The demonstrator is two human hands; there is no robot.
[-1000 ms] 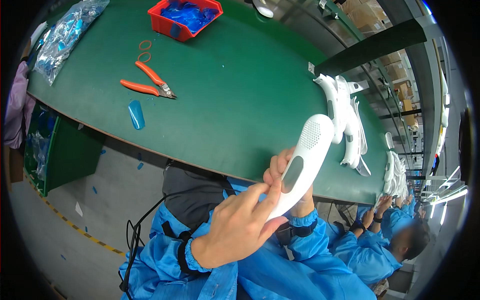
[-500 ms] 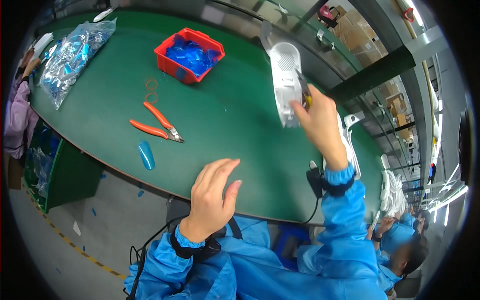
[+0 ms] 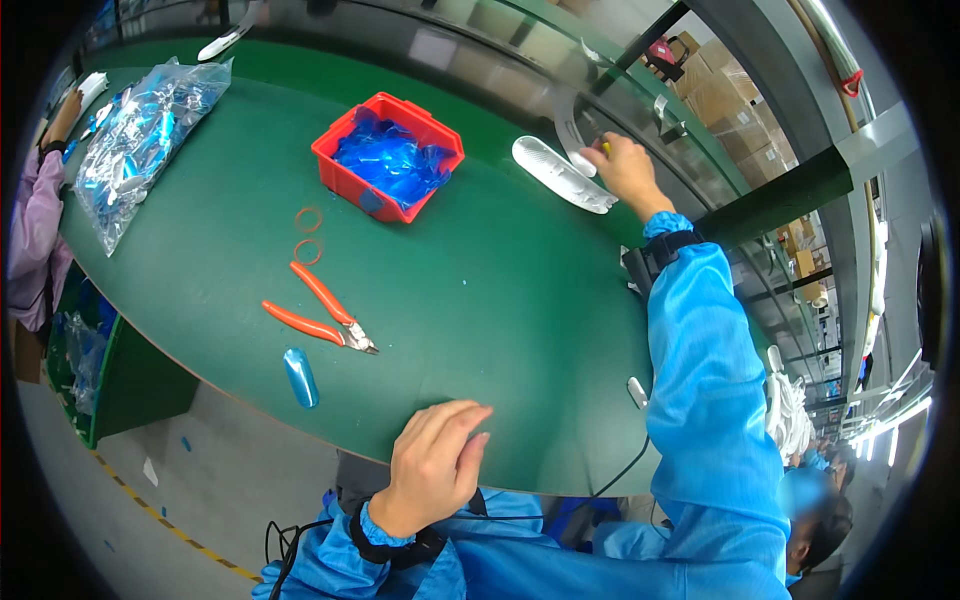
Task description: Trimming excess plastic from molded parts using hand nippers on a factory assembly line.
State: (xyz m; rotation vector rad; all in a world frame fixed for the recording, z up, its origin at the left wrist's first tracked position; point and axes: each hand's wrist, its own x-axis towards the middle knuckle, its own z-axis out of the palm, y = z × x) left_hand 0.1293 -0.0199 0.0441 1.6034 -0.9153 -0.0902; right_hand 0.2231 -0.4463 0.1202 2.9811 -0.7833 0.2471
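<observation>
My right hand reaches to the far edge of the table, its fingers closed round a small tool. Only a yellow bit of that tool shows; the rest is hidden by the fingers. Just left of this hand lies a long white plastic shell, with a curved white piece behind it. Over the near table edge is my left hand, holding nothing, fingers slightly bent and thumb apart. Orange-handled cutters lie spread on the table, beside a shiny blue oval piece.
A red bin holds crumpled blue film. Two thin red rings lie near it. A clear bag of blue and white parts sits at left, near another person's sleeve. White parts are piled at right. A cable crosses the near edge.
My right hand has moved away toward the far edge, off the white shell, which now lies tilted the other way. My left hand has barely moved; the view has shifted.
</observation>
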